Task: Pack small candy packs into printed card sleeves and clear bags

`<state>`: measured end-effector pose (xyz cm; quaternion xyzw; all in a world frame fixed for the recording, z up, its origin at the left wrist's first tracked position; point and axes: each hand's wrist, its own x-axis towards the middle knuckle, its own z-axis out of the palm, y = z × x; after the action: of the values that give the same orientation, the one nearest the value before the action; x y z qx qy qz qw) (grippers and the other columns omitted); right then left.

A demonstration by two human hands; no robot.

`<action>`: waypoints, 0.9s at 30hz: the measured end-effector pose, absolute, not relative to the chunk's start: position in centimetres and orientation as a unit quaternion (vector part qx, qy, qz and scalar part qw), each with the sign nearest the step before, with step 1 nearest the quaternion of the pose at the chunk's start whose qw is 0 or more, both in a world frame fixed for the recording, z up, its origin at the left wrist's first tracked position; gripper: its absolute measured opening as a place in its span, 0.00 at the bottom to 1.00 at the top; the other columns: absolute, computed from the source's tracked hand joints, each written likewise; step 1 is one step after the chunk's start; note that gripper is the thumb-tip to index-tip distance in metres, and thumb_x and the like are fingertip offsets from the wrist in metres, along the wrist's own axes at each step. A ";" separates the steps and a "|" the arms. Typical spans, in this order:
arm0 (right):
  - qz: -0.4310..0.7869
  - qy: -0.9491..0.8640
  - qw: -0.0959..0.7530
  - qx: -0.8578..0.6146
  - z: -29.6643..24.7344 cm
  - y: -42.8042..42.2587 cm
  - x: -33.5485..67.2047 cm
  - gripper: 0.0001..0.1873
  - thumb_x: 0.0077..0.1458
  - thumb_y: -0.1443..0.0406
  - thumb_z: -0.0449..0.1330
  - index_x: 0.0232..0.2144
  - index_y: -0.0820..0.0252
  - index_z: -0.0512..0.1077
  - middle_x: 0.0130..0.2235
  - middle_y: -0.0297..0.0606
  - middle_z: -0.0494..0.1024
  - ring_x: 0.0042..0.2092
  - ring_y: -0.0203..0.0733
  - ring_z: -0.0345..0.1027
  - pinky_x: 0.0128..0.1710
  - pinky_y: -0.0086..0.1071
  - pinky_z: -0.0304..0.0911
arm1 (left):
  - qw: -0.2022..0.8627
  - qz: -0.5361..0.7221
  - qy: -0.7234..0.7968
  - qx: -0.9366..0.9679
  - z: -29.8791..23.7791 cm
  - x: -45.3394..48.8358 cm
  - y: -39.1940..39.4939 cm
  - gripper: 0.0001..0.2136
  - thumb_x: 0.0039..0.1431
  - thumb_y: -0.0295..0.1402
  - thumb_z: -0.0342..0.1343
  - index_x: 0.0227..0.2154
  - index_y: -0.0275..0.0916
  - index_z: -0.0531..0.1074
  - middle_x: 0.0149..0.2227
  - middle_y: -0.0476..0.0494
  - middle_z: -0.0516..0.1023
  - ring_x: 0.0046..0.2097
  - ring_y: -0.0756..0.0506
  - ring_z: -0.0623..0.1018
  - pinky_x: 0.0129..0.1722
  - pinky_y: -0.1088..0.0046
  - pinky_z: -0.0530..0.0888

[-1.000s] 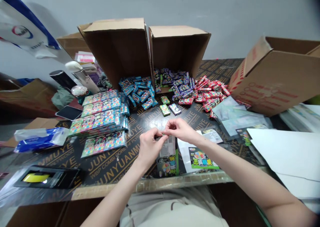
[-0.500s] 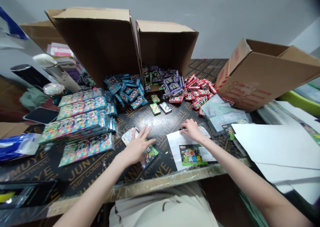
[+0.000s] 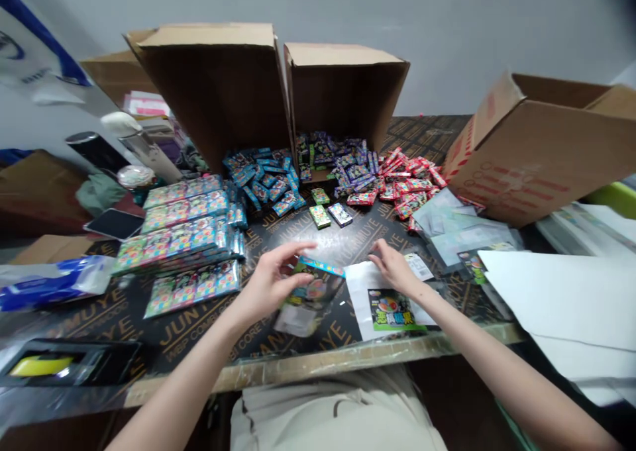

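My left hand point(image 3: 271, 280) grips a printed plastic bag point(image 3: 308, 295) and lifts its top edge off the black board point(image 3: 209, 332). My right hand point(image 3: 395, 269) rests with fingers spread on a white sheet point(image 3: 362, 292) that carries a green printed label point(image 3: 395, 310). Two small packets, one green point(image 3: 320, 216) and one dark point(image 3: 340, 214), lie just beyond my hands. Farther back are piles of small blue packets point(image 3: 265, 183), purple packets point(image 3: 342, 159) and red packets point(image 3: 410, 186).
Two open cardboard boxes point(image 3: 223, 93) point(image 3: 342, 90) stand tipped at the back, a third box point(image 3: 541, 146) at the right. Stacked colourful bags point(image 3: 183, 239) lie left. A tape dispenser point(image 3: 64, 365), clear bags point(image 3: 462, 229) and white sheets point(image 3: 561, 299) surround the work spot.
My hands parted from a shared pinch. The left hand pressed the printed bag flat, then picked it up and turned it; the right hand moved onto the white sheet.
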<state>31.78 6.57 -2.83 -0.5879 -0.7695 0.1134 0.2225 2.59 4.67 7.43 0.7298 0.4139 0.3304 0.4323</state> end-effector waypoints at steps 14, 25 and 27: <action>0.477 -0.606 0.463 -0.437 6.7 2.9 21.5 0.20 0.48 0.64 0.61 0.45 0.57 0.65 0.29 0.34 0.75 0.31 0.37 0.70 0.33 0.32 0.66 | 0.432 0.414 0.490 0.634 7.3 2.9 2.3 0.07 0.50 0.34 0.58 0.28 0.35 0.76 0.26 0.45 0.75 0.29 0.49 0.73 0.28 0.76 0.69; 0.365 -0.694 0.445 -0.432 6.2 1.0 22.9 0.13 0.54 0.67 0.56 0.43 0.54 0.66 0.36 0.36 0.78 0.38 0.40 0.73 0.40 0.35 0.66 | 0.214 0.357 0.403 0.815 7.5 2.4 1.5 0.06 0.56 0.30 0.53 0.29 0.36 0.73 0.30 0.43 0.74 0.31 0.50 0.73 0.32 0.75 0.69; 0.296 -0.749 0.432 -0.406 5.8 0.6 23.4 0.12 0.55 0.68 0.54 0.43 0.53 0.68 0.41 0.37 0.77 0.43 0.41 0.71 0.45 0.37 0.64 | 0.199 0.332 0.398 0.832 7.3 2.3 1.4 0.07 0.57 0.29 0.50 0.34 0.37 0.74 0.32 0.43 0.74 0.33 0.49 0.73 0.33 0.74 0.69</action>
<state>23.41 0.59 5.77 -0.4057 -0.7488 0.2960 0.4325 2.33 1.44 7.34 0.8317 0.3977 0.3321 0.1993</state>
